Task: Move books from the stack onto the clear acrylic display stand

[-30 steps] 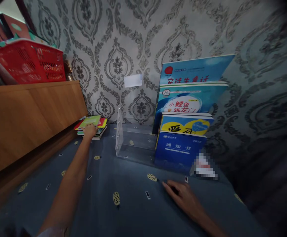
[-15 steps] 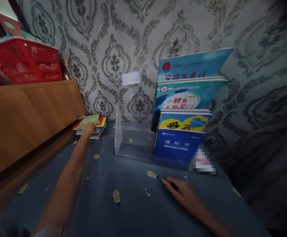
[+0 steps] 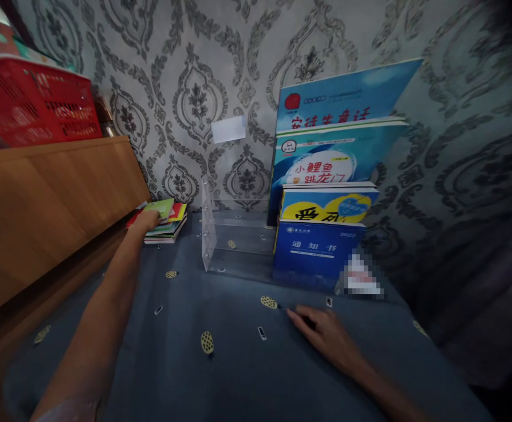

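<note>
My left hand (image 3: pixel 146 221) reaches far out to a small stack of thin books (image 3: pixel 166 220) lying at the back left of the blue patterned cloth (image 3: pixel 238 363); its fingers rest on the green top book (image 3: pixel 160 208), and the grip itself is hidden from here. My right hand (image 3: pixel 324 335) lies flat on the cloth in the foreground, fingers stretched out, holding nothing. Between the hands stands a clear acrylic stepped rack (image 3: pixel 233 240). Its right side holds several upright books, with a dark blue one (image 3: pixel 317 253) in front.
A wooden board (image 3: pixel 48 205) runs along the left, with a red plastic basket (image 3: pixel 31 102) on top. Patterned grey wallpaper (image 3: pixel 220 88) backs the scene, with a small white card (image 3: pixel 228 129) stuck on it. A blurred small object (image 3: pixel 361 280) lies beside the blue book.
My left hand has slid a little to the left over the stack of thin books. The camera has tipped slightly. My right hand stays flat on the cloth.
</note>
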Motion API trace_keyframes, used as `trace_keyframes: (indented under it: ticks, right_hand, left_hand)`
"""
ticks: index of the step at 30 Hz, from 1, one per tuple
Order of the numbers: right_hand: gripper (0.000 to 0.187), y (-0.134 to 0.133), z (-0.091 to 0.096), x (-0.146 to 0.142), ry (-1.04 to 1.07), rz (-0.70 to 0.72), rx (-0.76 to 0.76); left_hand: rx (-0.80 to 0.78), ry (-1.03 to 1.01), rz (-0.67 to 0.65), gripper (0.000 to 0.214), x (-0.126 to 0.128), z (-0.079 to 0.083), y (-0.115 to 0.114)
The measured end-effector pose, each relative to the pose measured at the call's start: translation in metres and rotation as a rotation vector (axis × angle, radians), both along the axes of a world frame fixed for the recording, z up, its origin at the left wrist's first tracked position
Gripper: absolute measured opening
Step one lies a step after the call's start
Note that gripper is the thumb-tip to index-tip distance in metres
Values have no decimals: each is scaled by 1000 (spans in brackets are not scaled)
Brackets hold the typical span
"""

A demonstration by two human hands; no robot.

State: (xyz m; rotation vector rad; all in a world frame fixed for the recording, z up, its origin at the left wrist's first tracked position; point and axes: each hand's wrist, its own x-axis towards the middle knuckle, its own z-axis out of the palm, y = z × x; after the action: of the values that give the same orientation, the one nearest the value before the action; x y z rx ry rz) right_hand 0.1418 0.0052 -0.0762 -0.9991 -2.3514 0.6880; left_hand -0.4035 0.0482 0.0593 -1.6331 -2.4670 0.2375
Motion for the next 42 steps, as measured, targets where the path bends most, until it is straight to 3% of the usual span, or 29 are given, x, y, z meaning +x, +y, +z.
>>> trace_keyframes:
  ticks: [7, 12, 16, 22, 28, 33, 39, 42]
  right_hand:
    - [51, 1, -2, 1, -7, -5, -1]
    - [53, 0, 1, 1, -17, -4, -28]
    - [56, -1, 4, 0, -23, -2, -45]
    - [55, 1, 3, 0, -15, -1, -52]
    - [55, 2, 3, 1, -17, 10, -51]
    - [58, 2, 2, 1, -10, 2, -40]
    - [59, 3, 2, -1, -14, -5, -44]
    - [58, 2, 3, -2, -7, -15, -52]
  left_hand:
    - [-118, 91, -22, 58, 7, 11, 11]
    - [-103, 147, 15, 66, 18, 12, 16]
    - [-63, 170, 59, 63, 26, 9, 20]
    - [-69, 162, 65, 50, 25, 19, 24]
    - [-31, 185, 83, 42, 26, 26, 7]
    - [29, 195, 71, 54, 29, 35, -19]
    - [-50, 90, 9, 85, 22, 14, -38]
    - [-101, 81, 53, 73, 19, 0, -42]
